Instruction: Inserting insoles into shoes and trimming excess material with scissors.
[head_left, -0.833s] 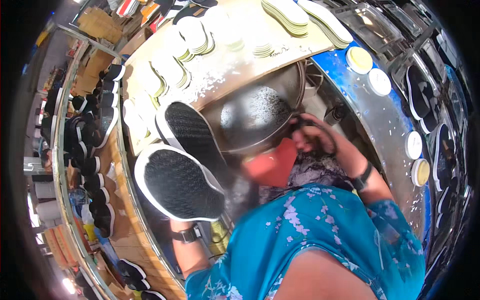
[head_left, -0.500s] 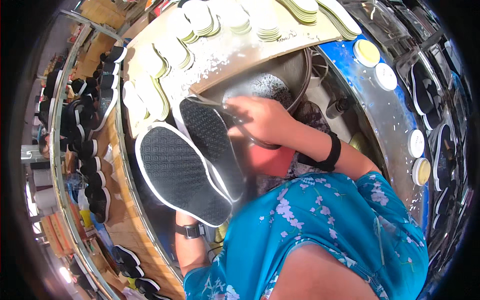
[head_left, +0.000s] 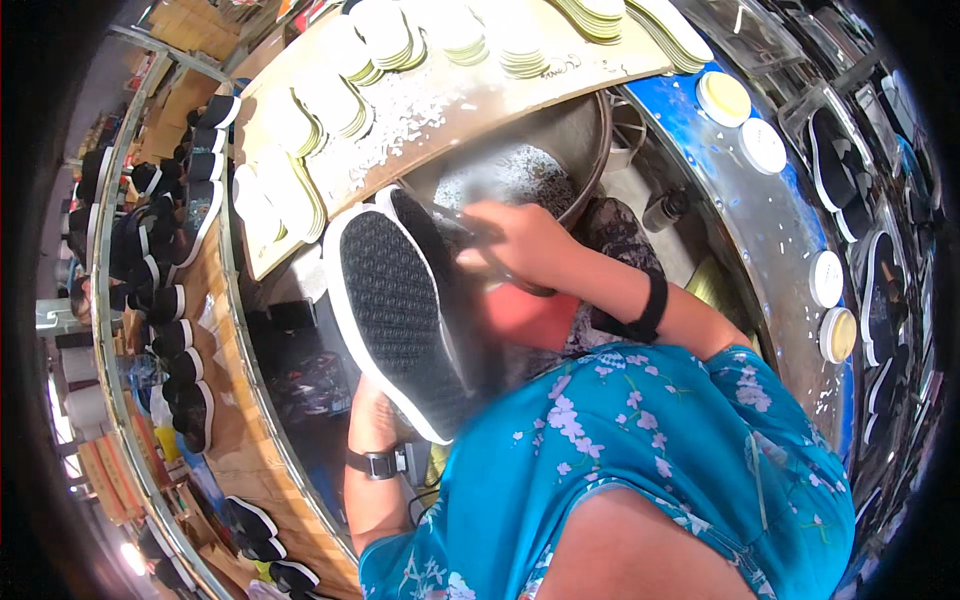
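Matt, rough-textured rubbery shoe sole (head_left: 390, 290), smooth cloth garment (head_left: 650, 430), shiny scuffed metal worktop (head_left: 785, 270), matt cardboard sheet (head_left: 595, 85)

Left hand (head_left: 372, 405), mostly hidden, lay beneath two white-rimmed, black-soled shoes (head_left: 388, 290); right hand (head_left: 520, 245), at right, gripped blurred dark tool (head_left: 537, 291). Round grey basin (head_left: 604, 160) stood farther.

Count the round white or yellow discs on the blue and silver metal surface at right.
4: upper yellow disc; upper white disc, just below and right; lower white disc, further down; lower yellow disc, lowest. None appears hidden.
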